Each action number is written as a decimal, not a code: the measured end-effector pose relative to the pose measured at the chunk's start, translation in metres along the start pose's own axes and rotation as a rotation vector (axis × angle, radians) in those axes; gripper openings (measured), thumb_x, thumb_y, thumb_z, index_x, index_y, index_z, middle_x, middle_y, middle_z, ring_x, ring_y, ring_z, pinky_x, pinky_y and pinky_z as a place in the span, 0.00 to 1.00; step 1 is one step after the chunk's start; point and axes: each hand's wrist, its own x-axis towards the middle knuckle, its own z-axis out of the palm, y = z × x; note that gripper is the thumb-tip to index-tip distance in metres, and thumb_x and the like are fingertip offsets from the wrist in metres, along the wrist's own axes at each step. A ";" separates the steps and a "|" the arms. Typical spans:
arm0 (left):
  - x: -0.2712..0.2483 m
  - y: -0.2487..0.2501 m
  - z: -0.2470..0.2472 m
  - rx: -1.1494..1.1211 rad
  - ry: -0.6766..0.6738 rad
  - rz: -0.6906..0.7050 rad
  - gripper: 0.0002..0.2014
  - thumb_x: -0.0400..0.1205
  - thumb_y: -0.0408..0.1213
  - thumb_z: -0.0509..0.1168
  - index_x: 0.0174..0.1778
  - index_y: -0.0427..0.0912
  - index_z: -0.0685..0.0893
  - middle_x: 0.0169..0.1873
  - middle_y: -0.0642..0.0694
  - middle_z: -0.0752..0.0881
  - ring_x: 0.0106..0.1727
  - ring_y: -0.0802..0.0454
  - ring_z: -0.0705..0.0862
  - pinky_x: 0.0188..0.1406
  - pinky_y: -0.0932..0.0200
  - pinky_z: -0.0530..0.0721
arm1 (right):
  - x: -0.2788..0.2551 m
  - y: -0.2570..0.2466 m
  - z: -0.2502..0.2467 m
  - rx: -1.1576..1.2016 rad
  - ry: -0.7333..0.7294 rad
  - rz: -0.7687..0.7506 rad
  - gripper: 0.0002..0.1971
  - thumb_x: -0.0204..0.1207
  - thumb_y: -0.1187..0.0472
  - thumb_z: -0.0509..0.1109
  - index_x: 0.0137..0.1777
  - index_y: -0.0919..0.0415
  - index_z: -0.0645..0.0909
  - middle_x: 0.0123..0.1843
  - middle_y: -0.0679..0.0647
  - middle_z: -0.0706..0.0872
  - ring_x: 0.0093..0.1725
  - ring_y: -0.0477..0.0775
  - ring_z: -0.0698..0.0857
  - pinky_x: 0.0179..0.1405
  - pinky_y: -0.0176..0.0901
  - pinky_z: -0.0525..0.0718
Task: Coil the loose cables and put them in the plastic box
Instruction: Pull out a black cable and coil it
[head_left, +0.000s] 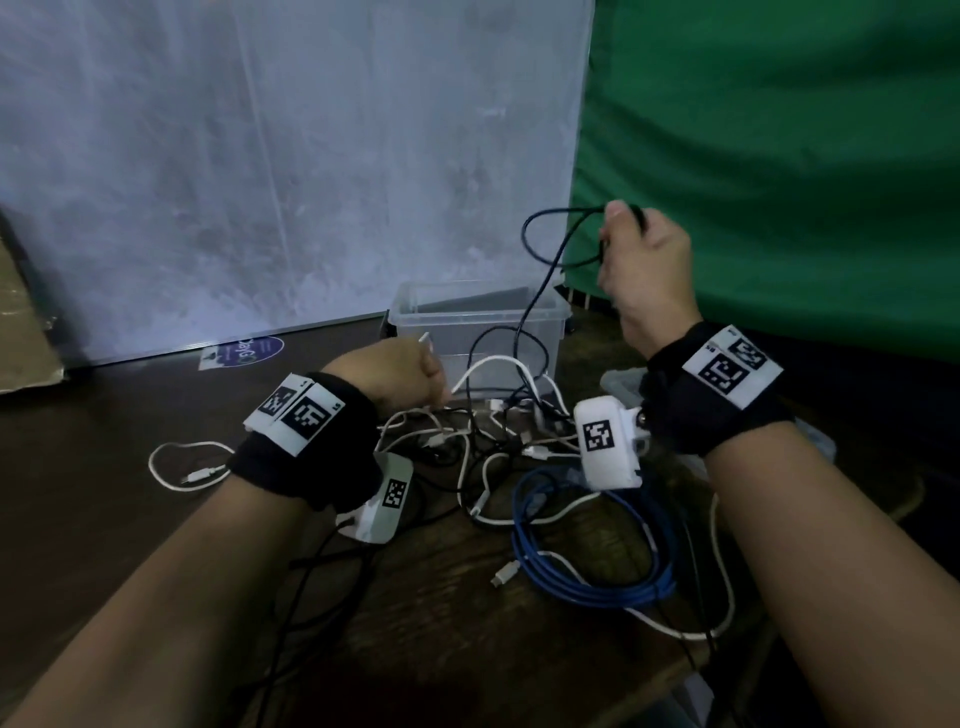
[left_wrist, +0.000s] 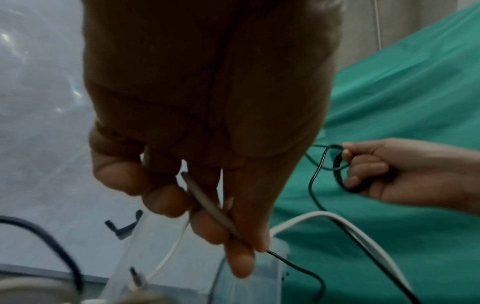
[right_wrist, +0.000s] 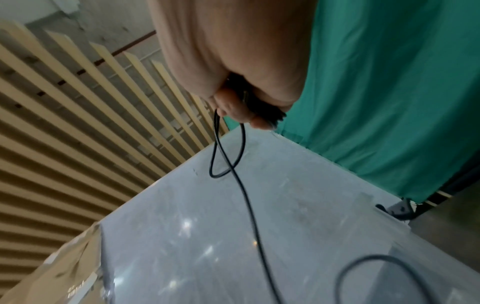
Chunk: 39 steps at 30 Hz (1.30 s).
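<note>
A thin black cable (head_left: 540, 291) rises from the tangle of loose cables (head_left: 488, 441) on the dark table. My right hand (head_left: 644, 260) is raised above the clear plastic box (head_left: 415, 317) and grips a small loop of that cable (right_wrist: 226, 152). My left hand (head_left: 405, 374), lower and just left of the box, pinches the cable's grey plug end (left_wrist: 210, 207) between thumb and fingers, with the black cable (left_wrist: 298, 269) trailing from it. A coiled blue cable (head_left: 597, 571) lies near the front of the table.
White cables (head_left: 182, 467) sprawl left and right of the tangle. A white sheet (head_left: 260, 156) hangs behind the box, a green cloth (head_left: 779, 156) at the right. Cardboard (head_left: 26, 332) sits at far left. The table's edge (head_left: 727, 649) runs close at the right front.
</note>
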 end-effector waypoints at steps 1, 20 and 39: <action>0.000 -0.003 0.002 0.025 -0.020 -0.010 0.11 0.78 0.36 0.66 0.29 0.44 0.86 0.27 0.50 0.82 0.35 0.51 0.81 0.35 0.61 0.77 | 0.003 -0.004 -0.004 0.018 0.017 0.006 0.14 0.82 0.52 0.63 0.34 0.52 0.74 0.26 0.49 0.69 0.25 0.49 0.67 0.26 0.44 0.67; 0.011 0.043 0.021 -0.695 0.069 0.262 0.07 0.77 0.34 0.71 0.50 0.39 0.85 0.38 0.50 0.84 0.34 0.67 0.81 0.40 0.76 0.77 | -0.012 -0.020 -0.002 0.130 -0.192 0.041 0.13 0.86 0.57 0.57 0.39 0.60 0.72 0.17 0.46 0.71 0.17 0.46 0.69 0.20 0.38 0.71; 0.020 0.041 -0.003 -1.174 0.561 0.261 0.10 0.86 0.30 0.56 0.39 0.41 0.73 0.34 0.42 0.86 0.28 0.59 0.85 0.29 0.68 0.83 | -0.035 0.028 -0.009 -0.270 -0.710 0.298 0.09 0.79 0.62 0.66 0.40 0.68 0.80 0.20 0.49 0.70 0.18 0.45 0.66 0.18 0.36 0.63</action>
